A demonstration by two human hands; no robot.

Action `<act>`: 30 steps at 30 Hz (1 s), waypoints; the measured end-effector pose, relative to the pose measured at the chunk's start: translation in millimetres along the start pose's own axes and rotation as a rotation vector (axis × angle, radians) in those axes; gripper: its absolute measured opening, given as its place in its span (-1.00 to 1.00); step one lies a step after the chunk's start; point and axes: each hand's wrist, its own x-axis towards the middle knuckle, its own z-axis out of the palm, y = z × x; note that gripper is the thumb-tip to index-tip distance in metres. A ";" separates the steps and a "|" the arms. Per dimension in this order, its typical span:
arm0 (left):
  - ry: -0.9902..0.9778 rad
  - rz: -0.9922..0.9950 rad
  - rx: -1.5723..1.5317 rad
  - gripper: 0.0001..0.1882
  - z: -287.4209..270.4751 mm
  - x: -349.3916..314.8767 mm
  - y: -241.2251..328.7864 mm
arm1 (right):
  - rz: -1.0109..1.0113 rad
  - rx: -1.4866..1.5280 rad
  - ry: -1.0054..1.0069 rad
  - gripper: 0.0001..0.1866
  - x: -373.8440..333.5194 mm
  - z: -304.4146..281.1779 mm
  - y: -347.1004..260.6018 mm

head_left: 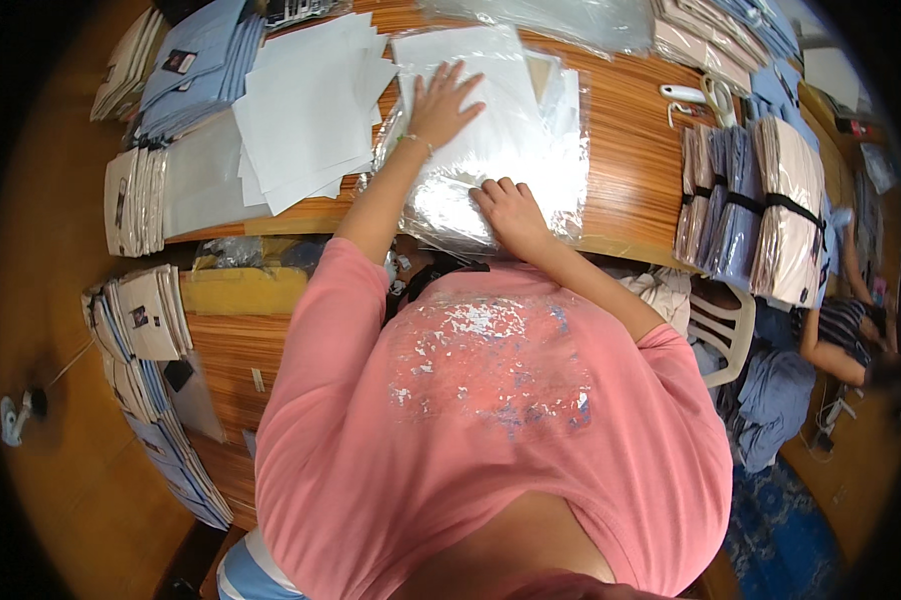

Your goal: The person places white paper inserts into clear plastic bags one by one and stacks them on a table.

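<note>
A stack of clear plastic bags [451, 205] lies on the table in front of me, with a white sheet [471, 70] in or on it; which of the two I cannot tell. My left hand [447, 110] rests flat on the sheet, fingers spread. Closer to the table's front edge, my right hand [516, 220] has its fingers bent together on the shiny plastic, apparently pinching it. Its fingertips are partly hidden. Beside the bags, to the left, a fanned pile of white paper sheets [306, 110] lies loose.
Folded blue shirts [196, 65] and bagged beige garments [136, 200] stack up at the left. Bundles tied with black bands [793, 210] stand at the right, near scissors [718, 100] and a white-handled tool [682, 93]. A white plastic chair [736, 335] and another person [846, 330] are at the right.
</note>
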 end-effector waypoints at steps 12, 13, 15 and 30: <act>0.012 -0.012 0.085 -0.22 -5.5 6.2 3.4 | 0.074 0.131 0.114 -0.81 30.2 6.0 38.4; 0.014 -0.017 0.082 -0.20 -5.7 6.3 3.0 | 0.073 0.120 0.095 -0.82 33.4 3.1 39.3; 0.018 -0.027 0.075 -0.16 -6.4 6.8 1.9 | 0.075 0.114 0.114 -0.84 37.4 -2.4 43.0; 0.033 -0.026 0.092 -0.15 -1.8 10.8 1.6 | -0.272 0.134 0.021 -0.86 32.0 -27.4 52.2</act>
